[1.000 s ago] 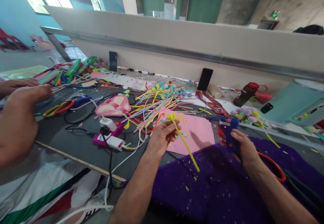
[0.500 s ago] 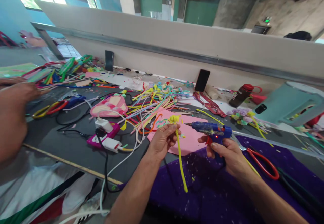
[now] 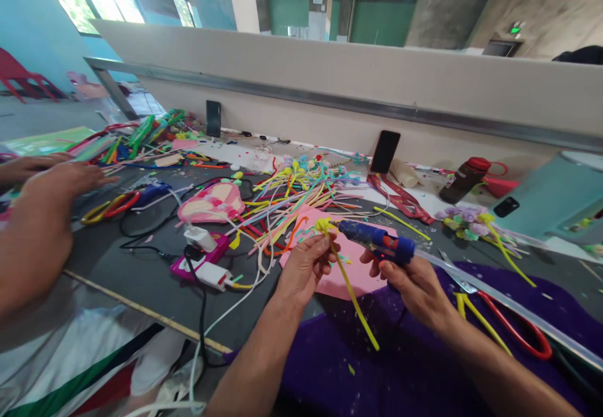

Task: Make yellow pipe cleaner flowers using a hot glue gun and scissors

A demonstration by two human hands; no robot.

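My left hand (image 3: 308, 263) pinches a yellow pipe-cleaner flower (image 3: 323, 225) just under its head, and the long yellow stem hangs down to the right. In my right hand (image 3: 409, 282) is a blue glue gun (image 3: 377, 241), its fingers closed around the handle. The gun's nozzle points left and meets or nearly meets the flower head; exact contact is hard to make out. A clear glue stick (image 3: 522, 310) runs out of the gun's back over my right forearm. Beneath both hands lie a pink sheet (image 3: 351, 285) and a purple cloth (image 3: 339, 354).
Red-handled scissors (image 3: 537, 332) lie on the cloth at right. A magenta power strip (image 3: 219, 250) with chargers and cables sits at left. Behind are loose pipe cleaners (image 3: 287, 206), a phone (image 3: 385, 151) and a bottle (image 3: 464, 180). Another person's hands (image 3: 61, 184) work at far left.
The glue gun has moved left and tilted, bringing its nozzle to the flower head. The flower's stem has swung to the right. The whole view has shifted slightly.
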